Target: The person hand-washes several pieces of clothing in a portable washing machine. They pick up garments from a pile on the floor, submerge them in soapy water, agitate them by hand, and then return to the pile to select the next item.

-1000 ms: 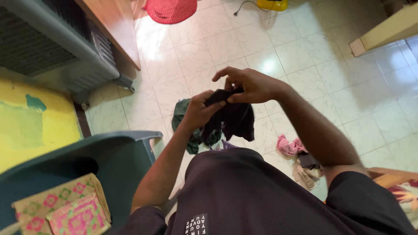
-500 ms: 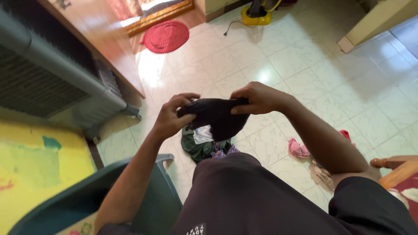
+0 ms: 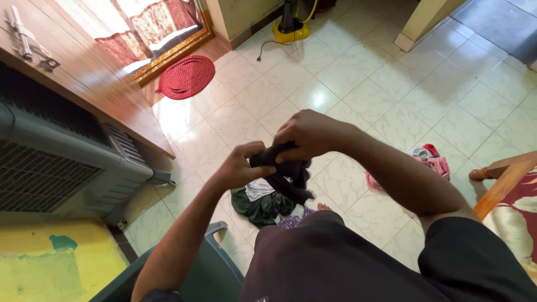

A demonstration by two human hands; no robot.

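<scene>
A pale tiled floor (image 3: 358,84) fills most of the view, glossy and marbled, with a grey air cooler (image 3: 50,162) standing along the left side beneath a brown wooden ledge (image 3: 95,95). The green rim of a plastic chair (image 3: 210,268) juts up at the bottom, beside the person's black mesh shirt (image 3: 347,263), and a wooden chair arm (image 3: 500,179) shows at the right edge. Farther off, a round red woven mat (image 3: 187,76) lies by a doorway hung with patterned curtains (image 3: 148,28), and a yellow fan base (image 3: 291,29) with its cord sits near the top. On the tiles below the hands lies a heap of dark green and white clothes (image 3: 260,198), and well apart to the right a smaller pile of pink and red clothes (image 3: 433,162). Held in the air above the green heap, between both hands, is a small black garment (image 3: 285,173), bunched up with a loose end hanging down. The left hand (image 3: 243,165) curls closed around one end of it, fingers folded over the cloth. The right hand (image 3: 307,134) comes over from above, fingers bent and pinching the other end, touching the left hand's fingertips
</scene>
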